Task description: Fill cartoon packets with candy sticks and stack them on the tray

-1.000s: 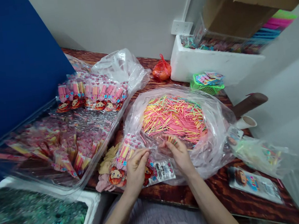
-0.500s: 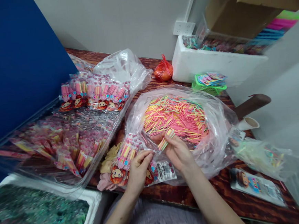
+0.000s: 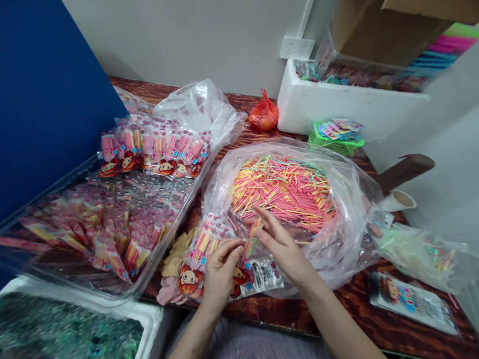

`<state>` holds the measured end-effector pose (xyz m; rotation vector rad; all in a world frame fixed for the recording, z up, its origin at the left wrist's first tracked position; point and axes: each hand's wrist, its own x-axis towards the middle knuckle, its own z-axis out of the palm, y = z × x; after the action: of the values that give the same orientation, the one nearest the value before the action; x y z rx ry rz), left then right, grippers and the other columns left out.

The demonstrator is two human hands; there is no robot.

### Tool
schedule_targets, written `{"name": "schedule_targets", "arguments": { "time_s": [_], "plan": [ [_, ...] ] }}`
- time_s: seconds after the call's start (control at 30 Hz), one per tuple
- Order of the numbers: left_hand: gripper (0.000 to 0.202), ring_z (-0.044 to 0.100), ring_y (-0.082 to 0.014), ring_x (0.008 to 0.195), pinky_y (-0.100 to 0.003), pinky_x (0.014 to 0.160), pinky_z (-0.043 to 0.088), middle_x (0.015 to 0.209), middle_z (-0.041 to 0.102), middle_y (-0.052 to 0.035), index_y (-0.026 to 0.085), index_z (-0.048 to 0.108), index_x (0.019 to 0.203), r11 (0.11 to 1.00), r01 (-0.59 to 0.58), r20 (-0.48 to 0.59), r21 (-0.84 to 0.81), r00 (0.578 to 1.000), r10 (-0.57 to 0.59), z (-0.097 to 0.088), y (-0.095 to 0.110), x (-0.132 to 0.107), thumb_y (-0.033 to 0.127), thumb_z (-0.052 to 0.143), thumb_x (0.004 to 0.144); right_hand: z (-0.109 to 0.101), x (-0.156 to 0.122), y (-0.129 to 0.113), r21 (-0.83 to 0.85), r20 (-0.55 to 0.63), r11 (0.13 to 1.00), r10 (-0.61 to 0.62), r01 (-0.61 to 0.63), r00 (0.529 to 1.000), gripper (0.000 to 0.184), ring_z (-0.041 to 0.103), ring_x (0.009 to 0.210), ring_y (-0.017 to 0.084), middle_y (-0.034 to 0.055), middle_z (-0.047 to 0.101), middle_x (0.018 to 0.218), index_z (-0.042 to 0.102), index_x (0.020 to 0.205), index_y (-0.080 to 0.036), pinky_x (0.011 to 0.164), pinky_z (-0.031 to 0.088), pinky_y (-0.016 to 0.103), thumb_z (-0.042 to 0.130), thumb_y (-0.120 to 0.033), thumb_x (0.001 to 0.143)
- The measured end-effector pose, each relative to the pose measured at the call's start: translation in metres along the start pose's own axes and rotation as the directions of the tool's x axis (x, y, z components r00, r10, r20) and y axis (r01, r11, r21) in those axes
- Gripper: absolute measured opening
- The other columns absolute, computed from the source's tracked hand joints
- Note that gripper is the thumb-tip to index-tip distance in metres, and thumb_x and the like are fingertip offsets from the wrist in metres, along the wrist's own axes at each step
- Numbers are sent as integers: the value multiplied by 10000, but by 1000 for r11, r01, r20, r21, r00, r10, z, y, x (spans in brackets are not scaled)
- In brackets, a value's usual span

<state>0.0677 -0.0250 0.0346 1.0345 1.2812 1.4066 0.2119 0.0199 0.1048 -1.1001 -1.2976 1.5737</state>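
Observation:
My left hand (image 3: 222, 272) is closed in a pinch on the edge of a clear printed packet (image 3: 242, 276) with a cartoon face. Between the thumb and fingers of my right hand (image 3: 284, 248) is a small bundle of thin coloured sticks (image 3: 252, 239), tilted over the packet's upper end. Whether their lower ends are inside the packet, I cannot tell. Left of it lie filled packets (image 3: 205, 248) with pink and yellow sticks. Just beyond my hands, a large clear plastic bag (image 3: 352, 193) lies open around a heap of loose pink, yellow and green sticks (image 3: 282, 193).
A clear tray (image 3: 148, 283) of filled packets stands left, above a white foam box (image 3: 151, 319). Further back are a red bag (image 3: 263, 114), a green basket (image 3: 336, 145) and another foam box (image 3: 341, 108). A flat packet (image 3: 413, 301) and cardboard tube (image 3: 399, 200) lie right.
My right hand has brought the bundle of sticks down and left, closer to my left hand, and its fingers are more stretched. The left hand has hardly moved.

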Motion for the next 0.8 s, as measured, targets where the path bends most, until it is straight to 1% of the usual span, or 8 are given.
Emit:
{"name": "schedule_targets", "arguments": {
  "time_s": [0.1,0.2,0.37,0.47,0.53,0.6,0.67,0.8],
  "plan": [
    [119,618,-160,914,-247,839,473,934,690,-19,211,741,907,1000,-7,-7,-29,1000,6,-1,3,1,264,666,832,1,-4,2,-156,-45,976,-161,152,986,240,569,1140,193,46,625,1192,566,1160,-275,973,426,341,529,-346,934],
    [111,619,-153,891,-237,819,479,911,685,-15,206,734,901,998,0,9,-68,1000,1,-1,8,1,260,670,828,5,-8,5,-351,39,904,-247,244,968,148,588,1065,201,49,651,1071,636,905,-229,937,430,328,515,-305,943],
    [142,625,-152,852,-237,779,494,893,681,-19,185,712,911,990,70,-2,-126,998,-71,-3,13,-5,279,682,809,16,-15,5,-357,-30,903,-267,239,963,163,593,1050,195,48,650,1104,602,1073,-242,910,446,317,511,-284,944],
    [147,618,-144,780,-226,710,495,843,670,-11,176,690,885,991,86,-21,-106,996,-89,-11,15,-11,296,681,801,21,-9,6,-340,58,909,-236,242,970,148,610,980,195,48,668,1022,637,928,-217,877,456,311,510,-294,938],
    [148,616,-147,757,-230,682,494,831,665,-13,175,680,875,996,78,-50,-37,996,-80,-20,15,-15,306,667,809,23,4,12,-280,27,939,-203,202,979,175,619,919,191,42,674,955,632,893,-209,828,470,303,498,-313,939],
    [144,620,-161,782,-252,709,496,840,665,-20,177,677,872,996,32,-99,84,995,-24,-32,12,-15,310,644,829,26,24,22,-264,-34,949,-190,175,981,163,615,842,185,27,667,885,621,908,-209,750,475,288,500,-316,927],
    [135,618,-177,838,-286,782,489,864,662,-26,186,673,885,970,-46,-171,240,981,89,-45,6,-13,306,616,857,32,48,35,-357,-45,914,-224,194,974,132,597,789,182,16,648,835,619,885,-212,708,459,283,508,-282,901],
    [138,580,-205,995,-361,922,439,1001,633,-50,205,654,966,836,-165,-263,523,902,342,-61,-12,0,269,543,916,49,89,59,-567,19,780,-307,263,952,96,579,886,201,38,624,899,627,865,-210,817,431,331,536,-188,843]
  ]
}}
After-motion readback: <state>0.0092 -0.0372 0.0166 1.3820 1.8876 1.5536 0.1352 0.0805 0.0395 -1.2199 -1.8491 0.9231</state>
